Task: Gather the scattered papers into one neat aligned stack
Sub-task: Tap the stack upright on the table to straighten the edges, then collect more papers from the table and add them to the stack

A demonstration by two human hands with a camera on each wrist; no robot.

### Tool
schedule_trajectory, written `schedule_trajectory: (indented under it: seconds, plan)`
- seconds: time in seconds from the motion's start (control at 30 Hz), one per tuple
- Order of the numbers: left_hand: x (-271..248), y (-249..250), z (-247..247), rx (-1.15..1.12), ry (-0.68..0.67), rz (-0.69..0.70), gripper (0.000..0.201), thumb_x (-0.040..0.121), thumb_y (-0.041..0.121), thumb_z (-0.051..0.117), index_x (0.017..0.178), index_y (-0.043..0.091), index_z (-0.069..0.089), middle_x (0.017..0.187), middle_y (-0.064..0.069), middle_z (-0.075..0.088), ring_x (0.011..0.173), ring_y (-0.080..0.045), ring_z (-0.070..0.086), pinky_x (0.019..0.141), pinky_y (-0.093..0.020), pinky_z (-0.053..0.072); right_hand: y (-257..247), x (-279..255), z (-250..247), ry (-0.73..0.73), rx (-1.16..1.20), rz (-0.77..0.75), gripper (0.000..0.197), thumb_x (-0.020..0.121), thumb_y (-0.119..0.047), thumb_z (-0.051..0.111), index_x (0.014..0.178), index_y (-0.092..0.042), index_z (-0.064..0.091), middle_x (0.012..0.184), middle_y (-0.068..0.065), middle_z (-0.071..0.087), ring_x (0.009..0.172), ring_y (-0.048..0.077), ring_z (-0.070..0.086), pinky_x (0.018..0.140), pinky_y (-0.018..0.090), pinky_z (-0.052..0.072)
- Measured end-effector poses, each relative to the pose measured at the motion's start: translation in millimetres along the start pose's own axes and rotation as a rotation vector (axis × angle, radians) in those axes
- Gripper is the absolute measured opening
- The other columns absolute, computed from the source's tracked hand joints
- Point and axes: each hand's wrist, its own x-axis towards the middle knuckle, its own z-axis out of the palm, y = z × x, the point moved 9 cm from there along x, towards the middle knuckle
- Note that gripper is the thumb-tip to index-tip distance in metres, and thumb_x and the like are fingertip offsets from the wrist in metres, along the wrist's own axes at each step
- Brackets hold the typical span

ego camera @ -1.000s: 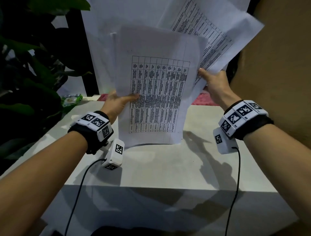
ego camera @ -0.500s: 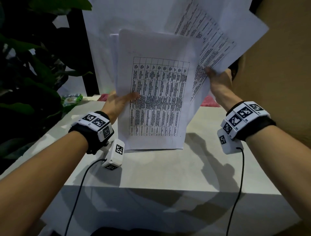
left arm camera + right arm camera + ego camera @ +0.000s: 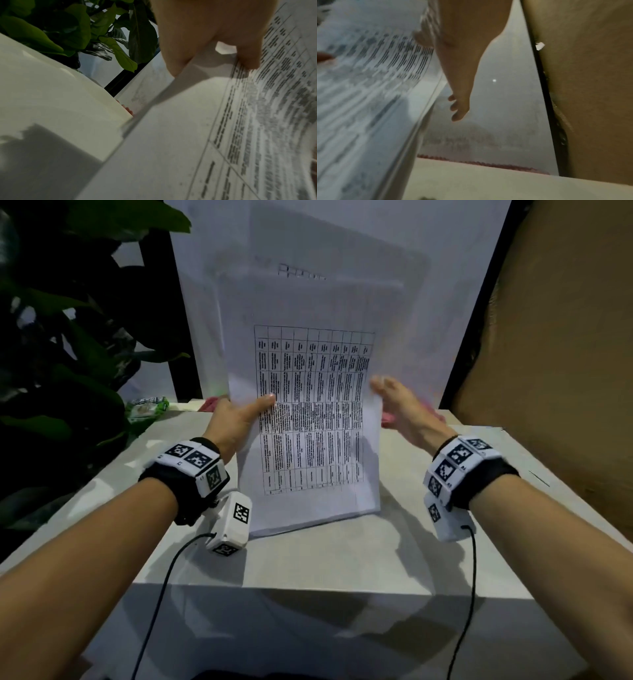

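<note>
A stack of white papers (image 3: 308, 412), its front sheet printed with a table, stands upright with its bottom edge on the white table (image 3: 308, 559). My left hand (image 3: 253, 412) grips the stack's left edge, thumb on the front sheet, fingers hidden behind. The left wrist view shows that hand (image 3: 205, 40) pinching the papers (image 3: 188, 135). My right hand (image 3: 394, 398) is blurred at the stack's right edge. Seen from the right wrist, its fingers (image 3: 458, 108) are straight, just off the papers (image 3: 368, 94).
Dark green plant leaves (image 3: 68, 337) crowd the left side. A brown board (image 3: 548, 337) stands at the right. A green packet (image 3: 147, 407) and a pink cloth (image 3: 388, 417) lie at the table's back edge, below a white panel (image 3: 445, 268).
The skewed sheets my right hand held high at the right have joined the stack. That hand let go, came down and now lies flat beside the right edge.
</note>
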Motion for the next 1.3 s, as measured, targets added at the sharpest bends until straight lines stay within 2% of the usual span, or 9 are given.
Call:
schedule_trajectory:
  seconds: [0.13,0.23,0.3,0.43,0.6,0.77,0.9,1.13,1.3]
  plan:
    - [-2,2,3,0.011,0.011,0.014,0.080,0.071,0.047,0.070,0.130,0.004,0.039,0.106,-0.011,0.053,0.096,-0.017,0.052,0.083,-0.019,0.044,11,9,6,0.033,-0.091,-0.009,0.054,0.074,-0.029,0.071,0.111,0.006,0.055,0.119,0.014,0.062,0.116,0.026,0.055,0.110,0.044,0.034]
    - [-4,17,-1,0.020,0.072,0.017,0.100,0.067,0.052,0.074,0.140,0.002,0.027,0.135,-0.011,0.048,0.124,-0.028,0.048,0.109,-0.037,0.037,-9,8,3,0.154,-0.030,-0.090,0.041,0.080,-0.014,0.069,0.113,0.006,0.056,0.117,0.018,0.063,0.110,0.028,0.059,0.105,0.041,0.042]
    - [-3,33,-2,-0.037,0.094,0.054,0.087,0.067,0.042,0.078,0.133,0.003,0.037,0.126,-0.009,0.055,0.119,-0.028,0.054,0.108,-0.045,0.040,-27,7,6,0.186,-0.032,-0.161,0.028,0.084,-0.011,0.065,0.107,0.003,0.060,0.103,0.017,0.066,0.094,0.024,0.061,0.094,0.035,0.050]
    - [3,50,-4,-0.085,0.161,0.088,0.052,0.084,0.018,0.067,0.127,-0.001,0.045,0.120,-0.011,0.060,0.111,-0.025,0.060,0.102,-0.044,0.047,-61,-5,17,0.191,-0.005,-0.293,0.015,0.088,-0.011,0.061,0.101,-0.006,0.057,0.081,-0.007,0.060,0.074,0.005,0.058,0.065,0.004,0.050]
    - [-6,50,5,-0.098,0.091,0.123,0.040,0.084,0.013,0.066,0.120,0.006,0.051,0.106,0.001,0.063,0.090,-0.001,0.065,0.083,-0.017,0.052,-61,-12,27,0.120,0.019,-0.267,0.021,0.087,-0.014,0.062,0.100,0.002,0.059,0.071,-0.014,0.063,0.059,-0.009,0.059,0.057,0.003,0.047]
    - [-18,46,10,-0.075,0.006,0.110,0.067,0.071,0.037,0.075,0.125,0.004,0.053,0.119,-0.007,0.065,0.112,-0.021,0.062,0.105,-0.044,0.045,-49,-19,24,0.126,0.049,-0.218,0.008,0.085,-0.014,0.065,0.085,-0.017,0.057,0.060,-0.021,0.062,0.057,-0.013,0.056,0.079,0.013,0.046]
    - [-16,58,11,-0.049,0.012,0.121,0.006,0.087,0.017,0.063,0.093,0.017,0.059,0.094,0.002,0.064,0.092,-0.013,0.065,0.095,-0.034,0.052,-64,-28,16,0.215,0.097,-0.242,0.036,0.083,-0.011,0.066,0.116,0.002,0.058,0.098,0.002,0.064,0.092,0.016,0.061,0.097,0.034,0.046]
    - [-17,77,2,-0.064,-0.020,0.191,0.012,0.083,0.016,0.068,0.093,0.020,0.065,0.093,0.006,0.071,0.102,-0.025,0.066,0.101,-0.048,0.047,-80,-28,14,0.169,0.149,-0.237,0.027,0.074,-0.038,0.070,0.090,-0.017,0.064,0.097,0.003,0.067,0.098,0.021,0.064,0.102,0.045,0.045]
    - [-21,80,3,-0.085,-0.044,0.152,0.062,0.071,0.034,0.075,0.121,0.002,0.056,0.115,-0.010,0.066,0.110,-0.027,0.063,0.101,-0.050,0.047,-78,-28,10,0.256,0.122,-0.190,0.053,0.073,-0.053,0.067,0.107,-0.014,0.055,0.108,-0.002,0.058,0.106,0.012,0.052,0.108,0.038,0.034]
